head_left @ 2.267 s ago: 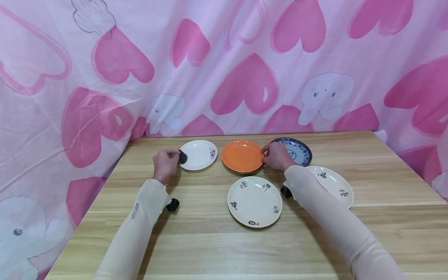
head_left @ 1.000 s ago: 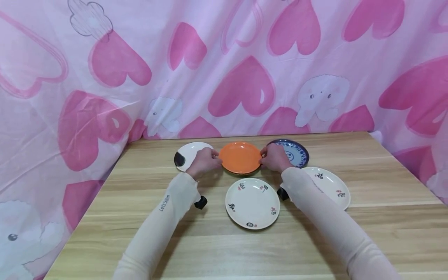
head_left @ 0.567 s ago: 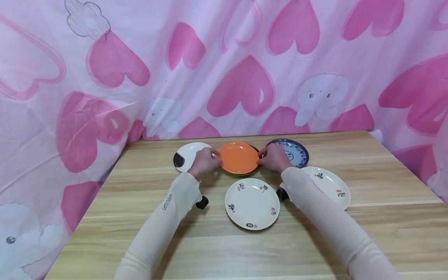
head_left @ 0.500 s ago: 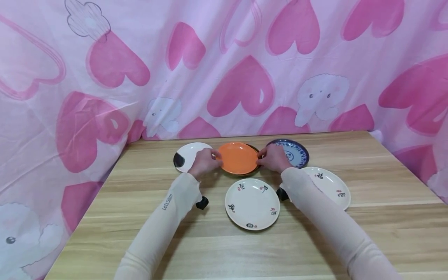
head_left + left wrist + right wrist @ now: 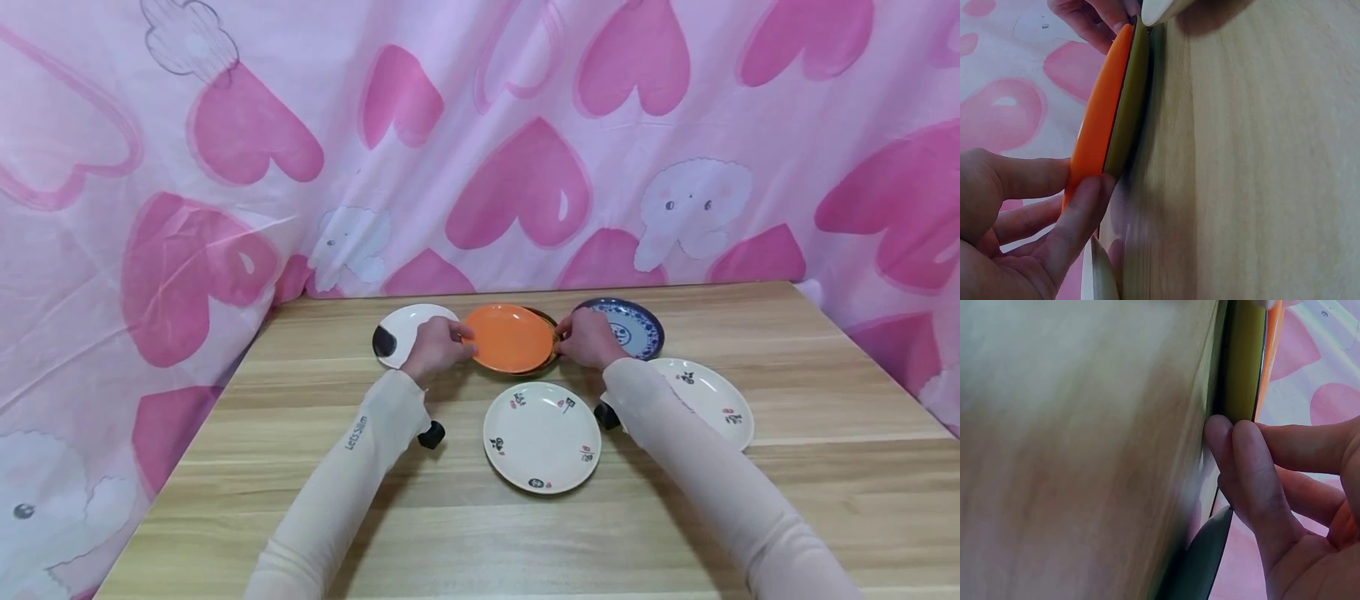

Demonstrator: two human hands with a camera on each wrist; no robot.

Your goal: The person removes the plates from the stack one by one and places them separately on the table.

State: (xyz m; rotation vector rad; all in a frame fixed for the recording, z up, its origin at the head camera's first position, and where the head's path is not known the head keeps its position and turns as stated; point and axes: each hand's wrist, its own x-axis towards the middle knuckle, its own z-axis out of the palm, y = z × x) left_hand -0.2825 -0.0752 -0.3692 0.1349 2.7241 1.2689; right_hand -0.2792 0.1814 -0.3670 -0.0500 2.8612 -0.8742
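Orange plate [image 5: 509, 337] is pinched at opposite rim edges: left hand [image 5: 435, 348] on the left edge, right hand [image 5: 589, 338] on the right, fingers curled under, thumbs on top. Plate is held just off the wooden table [image 5: 465, 525], far centre, between white plate [image 5: 397, 332] and blue patterned plate [image 5: 633, 327]. Judged stiff, light, glazed-slippery, breakable; rim grip under the lip suits it

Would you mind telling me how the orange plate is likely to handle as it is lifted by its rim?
The orange plate looks rigid, so it should keep its shape between the left hand and right hand. Its glossy surface may be slippery under the fingertips. Being shallow and held only at opposite edges, it could tip.
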